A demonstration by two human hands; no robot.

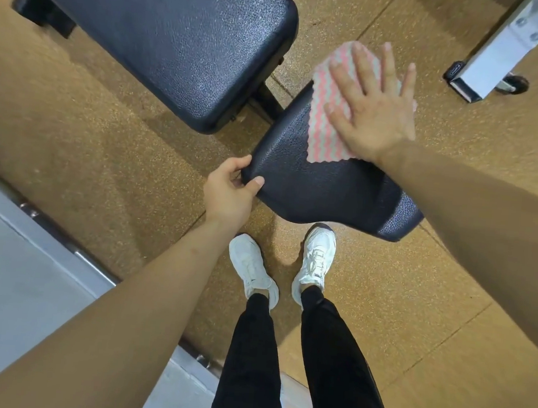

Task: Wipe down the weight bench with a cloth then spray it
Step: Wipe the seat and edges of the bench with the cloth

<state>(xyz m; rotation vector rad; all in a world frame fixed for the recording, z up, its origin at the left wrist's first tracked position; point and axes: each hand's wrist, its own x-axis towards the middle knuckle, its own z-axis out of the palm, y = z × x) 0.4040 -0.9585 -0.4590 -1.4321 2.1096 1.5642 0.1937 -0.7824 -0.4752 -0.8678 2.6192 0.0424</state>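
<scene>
My right hand (pixel 371 109) lies flat, fingers spread, pressing the cloth (pixel 326 131) onto the seat (pixel 311 184); my left hand (pixel 230 192) curls round the seat's near corner, thumb on top; cloth's a pink-and-white zigzag weave, scalloped edge; seat and backrest (pixel 164 41) are black pebbled vinyl, round-cornered; speckled tan floor (pixel 105 146) beneath.

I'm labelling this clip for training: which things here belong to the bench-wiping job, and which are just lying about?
In the job: black textured padded bench seat; black padded backrest; pink-and-white wavy-striped cloth; right hand pressing it flat; left hand gripping the seat's corner.
Just about: white metal frame with a wheel; grey panel.
</scene>
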